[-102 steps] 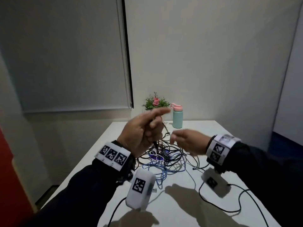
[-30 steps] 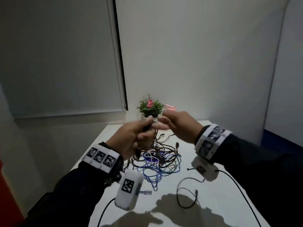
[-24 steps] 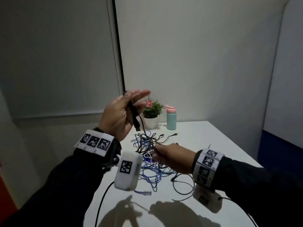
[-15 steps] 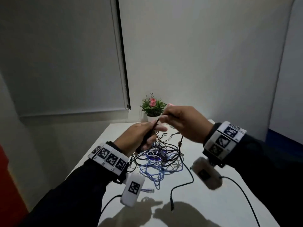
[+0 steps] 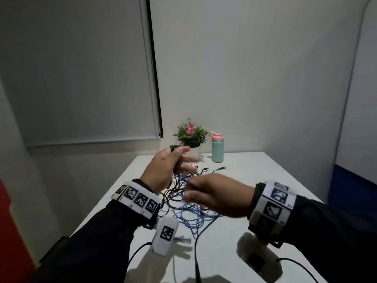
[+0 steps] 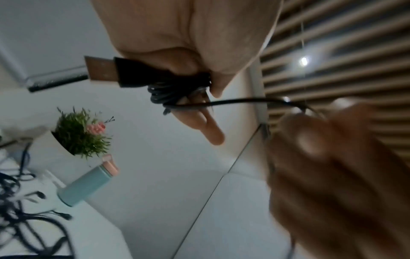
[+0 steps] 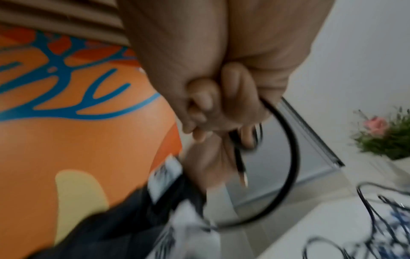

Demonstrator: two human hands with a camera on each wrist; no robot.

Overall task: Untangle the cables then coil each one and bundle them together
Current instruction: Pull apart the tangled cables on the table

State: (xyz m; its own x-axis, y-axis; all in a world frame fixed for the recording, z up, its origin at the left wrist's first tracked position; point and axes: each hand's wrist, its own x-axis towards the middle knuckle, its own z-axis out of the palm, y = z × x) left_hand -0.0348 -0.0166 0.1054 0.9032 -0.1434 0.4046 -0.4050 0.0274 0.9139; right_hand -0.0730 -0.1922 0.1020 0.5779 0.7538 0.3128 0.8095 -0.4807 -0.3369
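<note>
A tangle of black and blue cables (image 5: 189, 207) lies in the middle of the white table (image 5: 255, 170). My left hand (image 5: 169, 166) is raised above it and holds a small coil of black cable (image 6: 173, 91) wound round its fingers. A USB plug (image 6: 99, 71) sticks out of the coil. My right hand (image 5: 214, 193) hovers lower and nearer to me. Its curled fingers (image 7: 221, 105) grip the same black cable (image 7: 292, 149), which arcs in a loop between both hands. Both wrist views are blurred by motion.
A potted plant (image 5: 190, 137) with a pink flower and a teal bottle (image 5: 217, 149) with a pink lid stand at the table's far edge. A loose black cable (image 5: 196, 252) trails toward the near edge, beside a blue network plug (image 5: 182, 240).
My right hand has dropped from beside the left fingertips to lower and nearer, drawing the black cable along. The left hand stays raised with its coil.
</note>
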